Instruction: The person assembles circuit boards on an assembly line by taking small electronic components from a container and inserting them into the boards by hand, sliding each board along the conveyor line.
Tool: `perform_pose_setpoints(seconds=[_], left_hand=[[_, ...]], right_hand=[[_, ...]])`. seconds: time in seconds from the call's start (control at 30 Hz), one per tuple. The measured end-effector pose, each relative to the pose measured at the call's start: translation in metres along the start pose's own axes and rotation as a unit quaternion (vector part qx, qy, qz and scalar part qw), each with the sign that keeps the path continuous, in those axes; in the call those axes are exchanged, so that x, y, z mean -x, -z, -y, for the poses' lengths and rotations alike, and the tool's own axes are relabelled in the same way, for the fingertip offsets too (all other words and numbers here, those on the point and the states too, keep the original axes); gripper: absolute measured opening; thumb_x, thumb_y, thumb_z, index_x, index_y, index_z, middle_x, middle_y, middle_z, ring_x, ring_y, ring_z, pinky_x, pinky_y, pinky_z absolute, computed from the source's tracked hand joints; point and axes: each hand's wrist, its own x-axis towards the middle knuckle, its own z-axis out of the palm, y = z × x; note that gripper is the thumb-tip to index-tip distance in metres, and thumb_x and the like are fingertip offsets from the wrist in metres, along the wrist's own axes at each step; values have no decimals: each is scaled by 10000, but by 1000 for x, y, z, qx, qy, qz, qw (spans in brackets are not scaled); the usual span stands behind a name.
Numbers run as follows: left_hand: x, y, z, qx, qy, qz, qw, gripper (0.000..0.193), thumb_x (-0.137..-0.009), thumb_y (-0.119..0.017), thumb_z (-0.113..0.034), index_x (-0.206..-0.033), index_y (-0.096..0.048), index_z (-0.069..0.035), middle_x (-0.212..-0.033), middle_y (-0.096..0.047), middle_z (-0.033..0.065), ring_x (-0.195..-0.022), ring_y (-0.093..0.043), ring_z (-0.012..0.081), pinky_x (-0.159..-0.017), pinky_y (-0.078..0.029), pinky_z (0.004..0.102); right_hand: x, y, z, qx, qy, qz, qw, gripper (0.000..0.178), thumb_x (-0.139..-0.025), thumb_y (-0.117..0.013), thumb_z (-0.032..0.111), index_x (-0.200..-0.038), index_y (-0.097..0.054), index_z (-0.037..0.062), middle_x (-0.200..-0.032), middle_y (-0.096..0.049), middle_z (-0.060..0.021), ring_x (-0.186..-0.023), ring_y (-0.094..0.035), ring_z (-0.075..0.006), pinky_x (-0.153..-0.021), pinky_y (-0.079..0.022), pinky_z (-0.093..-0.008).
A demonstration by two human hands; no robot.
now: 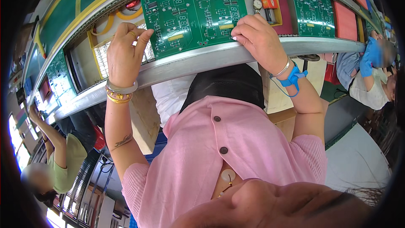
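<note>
A wide green circuit board [192, 21], with printed outlines and several small parts, lies across the metal rails in front of me. My left hand [126, 50] is at its left edge, fingers curled and thumb bent in toward the forefinger; whatever lies between them is hidden. Over the board's near right corner, my right hand [259, 40] has thumb and fingertips pressed together. I cannot make out what, if anything, that pinch holds. A blue wrist strap [294, 76] with a thin cord circles my right wrist.
The near metal rail [190, 62] runs below the board. Another green board [310, 8] sits to the right, near a red-pink block [346, 21]. Behind my hands are a wristwatch [257, 3] and a yellow tape roll [103, 25]. Other people sit at left and right.
</note>
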Motion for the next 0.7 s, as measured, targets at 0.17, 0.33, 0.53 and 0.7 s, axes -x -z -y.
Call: perform_pose_setpoints(seconds=[0.17, 0.33, 0.53, 0.7], left_hand=[[1, -2, 0, -3, -10, -8, 1000, 333, -889, -622, -350, -882, -708, -28, -890, -575, 67, -720, -591, 248, -612, -450, 356], [0, -2, 0, -8, -12, -8, 1000, 348, -888, -622, -355, -861, -703, -18, -886, -570, 78, -740, -586, 271, -623, -451, 370], [-4, -1, -2, -21, -22, -2, 1000, 366, -891, -615, -361, -838, -699, -8, -886, -572, 89, -762, -588, 293, -632, -451, 386], [-15, -2, -10, -25, -49, 3, 998, 412, -898, -595, -387, -791, -697, -3, -862, -579, 104, -749, -591, 311, -637, -454, 400]], right_hand=[[1, 0, 3, 30, 36, 3, 999, 150, -741, -666, 36, -882, -618, 53, -894, -569, -67, -845, -541, -253, -731, -469, -345], [-1, -1, 2, 90, 100, 6, 991, 121, -717, -605, 76, -834, -576, 66, -864, -517, -51, -833, -515, -224, -719, -473, -312], [-8, 2, -4, 116, 148, 35, 982, 117, -733, -580, 94, -846, -593, 67, -888, -538, -44, -861, -532, -211, -734, -483, -320], [-6, 4, 30, 8, 160, 34, 987, 262, -772, -588, 78, -1028, -644, 69, -1069, -626, -66, -1015, -588, -252, -854, -494, -343]])
